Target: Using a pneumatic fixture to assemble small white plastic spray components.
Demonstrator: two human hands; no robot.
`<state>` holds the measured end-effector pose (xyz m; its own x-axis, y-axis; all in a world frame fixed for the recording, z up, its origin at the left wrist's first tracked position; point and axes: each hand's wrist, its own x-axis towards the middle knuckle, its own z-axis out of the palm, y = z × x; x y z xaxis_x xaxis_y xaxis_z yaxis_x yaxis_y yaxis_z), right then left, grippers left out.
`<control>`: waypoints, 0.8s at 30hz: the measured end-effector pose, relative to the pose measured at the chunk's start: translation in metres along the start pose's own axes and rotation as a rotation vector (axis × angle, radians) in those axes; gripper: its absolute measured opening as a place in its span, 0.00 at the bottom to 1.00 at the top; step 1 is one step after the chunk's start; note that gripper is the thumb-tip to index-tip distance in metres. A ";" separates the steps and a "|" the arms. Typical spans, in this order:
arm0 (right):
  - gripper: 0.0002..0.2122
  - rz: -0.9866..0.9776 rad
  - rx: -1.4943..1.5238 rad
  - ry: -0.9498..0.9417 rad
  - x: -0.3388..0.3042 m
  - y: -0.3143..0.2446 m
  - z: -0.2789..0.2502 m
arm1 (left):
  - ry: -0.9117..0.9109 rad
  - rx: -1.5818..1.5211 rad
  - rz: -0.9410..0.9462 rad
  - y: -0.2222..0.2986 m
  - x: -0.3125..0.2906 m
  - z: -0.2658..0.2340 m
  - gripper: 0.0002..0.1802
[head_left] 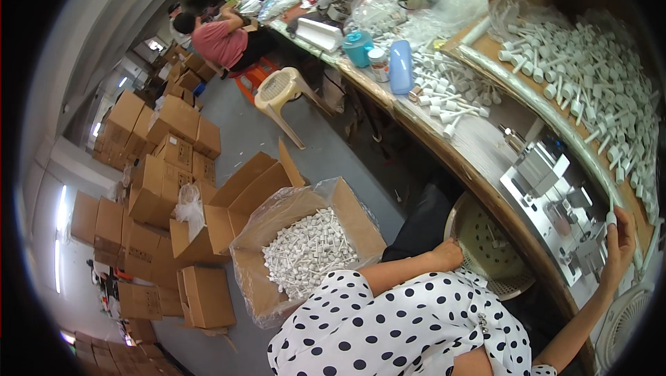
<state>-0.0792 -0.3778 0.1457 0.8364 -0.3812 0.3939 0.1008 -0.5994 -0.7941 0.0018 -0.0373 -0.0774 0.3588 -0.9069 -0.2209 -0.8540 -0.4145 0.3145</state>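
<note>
My right hand is closed in a pinch at the bench's right side. Its fingers grip a white cap with a thin stem, beside a metal fixture with clamps and blocks on a flat plate. Lower down, my left hand is curled into a fist by the rim of a pale perforated plastic basket. Whatever that fist may contain is hidden. A few white pieces lie inside the basket. Many more white stemmed caps are heaped on the raised wooden board to the right.
A plastic-lined carton of white caps stands left of me. Loose caps, a blue case and a teal jug occupy the bench. Beyond are a plastic stool, stacked cartons and a seated person.
</note>
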 end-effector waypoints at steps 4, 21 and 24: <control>0.12 -0.095 -0.104 -0.020 -0.006 -0.016 0.022 | 0.043 -0.016 0.023 -0.010 0.008 0.007 0.08; 0.06 -0.616 -0.440 -0.023 -0.017 -0.020 0.096 | -0.125 -0.779 0.104 0.008 0.011 -0.158 0.13; 0.04 -0.639 -0.515 -0.009 -0.010 -0.014 0.101 | -0.119 -0.768 0.114 0.010 0.010 -0.184 0.11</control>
<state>-0.0348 -0.2946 0.1061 0.7056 0.1475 0.6931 0.3012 -0.9478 -0.1049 0.0663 -0.0639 0.0939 0.2052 -0.9506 -0.2329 -0.3680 -0.2954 0.8816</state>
